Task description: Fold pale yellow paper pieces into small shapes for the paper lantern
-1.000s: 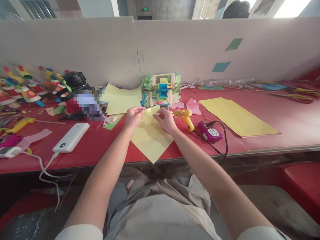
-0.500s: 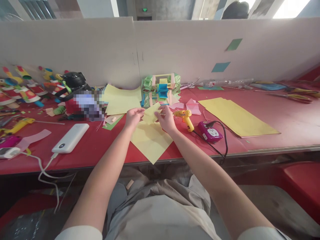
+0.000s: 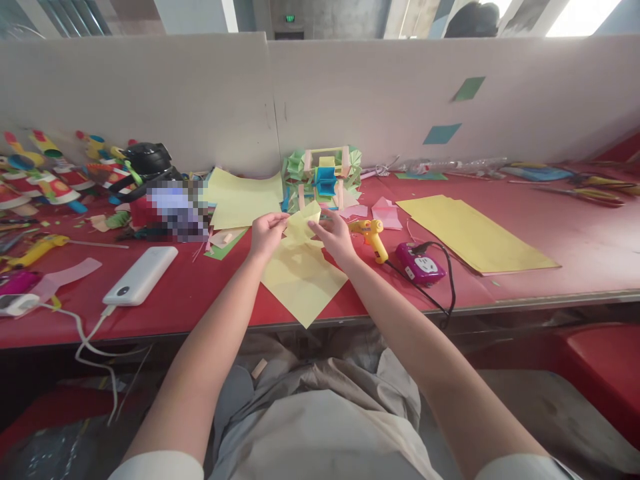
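Observation:
Between my hands is a small piece of yellow paper [image 3: 301, 225], folded up along its far right side. My left hand [image 3: 269, 233] pinches its left edge between thumb and fingers. On the right side, my right hand [image 3: 333, 233] has its thumb on the near face and its fingers behind, gripping the paper. Below it a larger yellow sheet [image 3: 306, 287] lies on the red table, one corner pointing at me. Just beyond my hands stands a green and blue paper model with wooden sticks [image 3: 325, 180]. A yellow glue gun [image 3: 373, 235] lies right of my right hand.
Close to the glue gun sits a purple power socket [image 3: 421, 265] with a black cord. Yellow sheets [image 3: 475, 233] are stacked at the right. A white power bank [image 3: 143, 275] with a cable lies at the left. Behind, a pale partition [image 3: 150, 87] borders the table [image 3: 210, 287].
The right part of the small paper has turned upward, and my right hand has shifted slightly right with its fingers more spread. My left hand keeps its pinch.

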`<action>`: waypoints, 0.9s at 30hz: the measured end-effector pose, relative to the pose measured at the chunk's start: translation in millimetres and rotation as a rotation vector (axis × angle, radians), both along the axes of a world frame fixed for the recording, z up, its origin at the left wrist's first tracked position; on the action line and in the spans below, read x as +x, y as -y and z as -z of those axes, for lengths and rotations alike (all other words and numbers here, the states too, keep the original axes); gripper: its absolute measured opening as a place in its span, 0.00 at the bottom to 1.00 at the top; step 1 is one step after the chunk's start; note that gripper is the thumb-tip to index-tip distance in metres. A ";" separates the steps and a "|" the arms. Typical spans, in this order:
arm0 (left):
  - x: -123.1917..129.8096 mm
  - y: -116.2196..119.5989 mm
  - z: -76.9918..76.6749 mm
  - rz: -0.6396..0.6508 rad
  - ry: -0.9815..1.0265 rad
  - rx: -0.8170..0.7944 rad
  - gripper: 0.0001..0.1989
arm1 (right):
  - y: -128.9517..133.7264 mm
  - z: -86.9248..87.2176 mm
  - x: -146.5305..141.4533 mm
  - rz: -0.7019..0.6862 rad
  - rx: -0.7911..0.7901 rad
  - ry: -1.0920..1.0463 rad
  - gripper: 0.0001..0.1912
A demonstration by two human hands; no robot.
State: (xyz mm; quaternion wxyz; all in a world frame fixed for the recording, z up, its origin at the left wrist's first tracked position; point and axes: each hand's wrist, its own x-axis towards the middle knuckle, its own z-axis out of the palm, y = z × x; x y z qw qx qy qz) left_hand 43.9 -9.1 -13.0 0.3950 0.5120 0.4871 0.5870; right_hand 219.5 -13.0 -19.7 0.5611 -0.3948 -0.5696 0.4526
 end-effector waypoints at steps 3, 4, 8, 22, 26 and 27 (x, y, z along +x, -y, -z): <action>0.6 1.1 -1.1 0.011 0.021 -0.001 0.15 | 1.8 -2.1 0.0 -0.133 -0.063 -0.040 0.27; 0.8 1.1 -1.2 0.011 0.021 -0.003 0.15 | 1.8 -2.0 0.1 -0.153 -0.070 -0.048 0.24; 2.2 1.1 -2.2 0.011 0.033 -0.011 0.15 | -0.9 0.9 1.0 -0.130 -0.086 -0.086 0.21; 4.3 2.9 -10.0 0.025 0.271 -0.184 0.14 | -3.0 0.7 -0.4 -0.017 -0.126 -0.110 0.23; 4.4 3.0 -10.1 0.001 0.262 -0.197 0.13 | -3.2 1.3 -0.4 0.016 -0.144 -0.078 0.24; 4.5 3.0 -10.1 -0.006 0.259 -0.195 0.13 | -3.4 1.7 -0.4 0.024 -0.150 -0.073 0.24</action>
